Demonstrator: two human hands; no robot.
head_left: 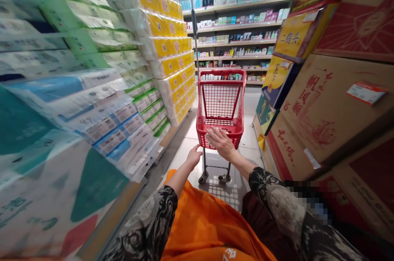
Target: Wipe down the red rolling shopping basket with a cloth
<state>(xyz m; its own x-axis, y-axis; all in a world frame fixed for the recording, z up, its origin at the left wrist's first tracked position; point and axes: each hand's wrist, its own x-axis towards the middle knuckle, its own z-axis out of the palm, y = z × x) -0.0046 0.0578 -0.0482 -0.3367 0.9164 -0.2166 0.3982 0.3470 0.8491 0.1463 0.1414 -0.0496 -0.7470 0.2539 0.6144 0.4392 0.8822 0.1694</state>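
Observation:
A red shopping cart (220,99) with a mesh basket stands in the aisle straight ahead of me. My right hand (221,141) lies over the basket's near lower edge, fingers together and stretched forward. A pale cloth (210,138) shows under its fingers, pressed against the red plastic. My left hand (194,157) is at the basket's lower left corner, one finger extended and the thumb apart, with nothing visible in it. Whether its fingertips touch the cart, I cannot tell.
Packs of tissue paper (163,47) are stacked high along the left. Printed cardboard boxes (335,101) rise on the right. Shelves of small packaged goods (237,27) cross the far end. A thin vertical pole (193,6) stands beyond the cart, above tiled floor (250,105).

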